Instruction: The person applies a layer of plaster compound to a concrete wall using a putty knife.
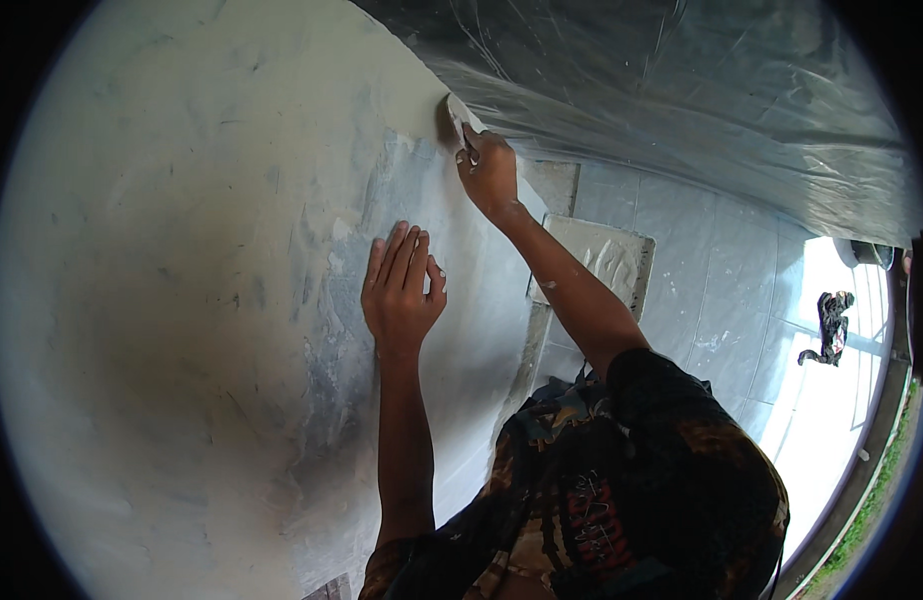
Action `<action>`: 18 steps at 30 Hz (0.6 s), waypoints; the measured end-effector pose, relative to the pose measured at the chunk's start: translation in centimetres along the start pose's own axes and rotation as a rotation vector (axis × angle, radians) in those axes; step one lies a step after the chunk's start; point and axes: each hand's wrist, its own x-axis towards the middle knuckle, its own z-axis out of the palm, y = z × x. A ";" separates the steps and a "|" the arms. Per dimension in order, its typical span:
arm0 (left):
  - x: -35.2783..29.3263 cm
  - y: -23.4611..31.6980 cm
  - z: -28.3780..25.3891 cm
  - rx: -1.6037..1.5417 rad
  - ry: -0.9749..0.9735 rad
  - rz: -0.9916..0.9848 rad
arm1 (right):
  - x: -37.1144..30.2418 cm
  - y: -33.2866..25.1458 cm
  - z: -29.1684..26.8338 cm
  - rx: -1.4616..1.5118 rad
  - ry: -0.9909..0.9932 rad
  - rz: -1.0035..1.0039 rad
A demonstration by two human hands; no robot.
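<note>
A broad wall [172, 360] with a white, patchy skim of plaster fills the left side, with greyer, smeared areas near its middle. My left hand [398, 305] lies against it, fingers stretched out and thumb slightly apart, holding nothing. Higher up and to the right, my right hand [489, 175] is closed around a putty knife [456, 112]. White paste coats the knife, and its blade is at the wall surface near the edge by the plastic sheet. The handle is mostly hidden in my fingers, which carry white smears.
Clear plastic sheeting [702, 110] hangs along the upper right. Beneath my right forearm, a flat rectangular board [617, 262] bears spread white paste. Grey floor tiles [672, 270] have white spots. A crumpled black item [832, 330] lies in bright light near the far right edge.
</note>
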 end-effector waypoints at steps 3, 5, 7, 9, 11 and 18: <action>-0.3 -0.2 0.0 0.004 -0.011 -0.012 | -4.1 -0.8 1.3 0.003 -0.109 -0.010; -0.7 -0.4 -0.1 0.012 -0.016 -0.020 | -7.7 -1.8 0.4 0.108 -0.224 0.048; -0.5 -0.3 0.0 0.008 -0.022 -0.021 | -8.1 -1.6 -1.1 0.142 -0.195 -0.011; -0.6 -0.4 -0.6 0.027 -0.008 -0.003 | -5.8 -1.6 -2.1 0.152 -0.114 0.101; -0.4 -0.2 -0.2 0.021 -0.007 0.000 | -2.4 0.4 -1.6 0.106 0.018 0.123; -0.5 -0.4 0.1 0.008 -0.017 -0.015 | -7.8 -0.9 0.5 0.089 -0.205 0.076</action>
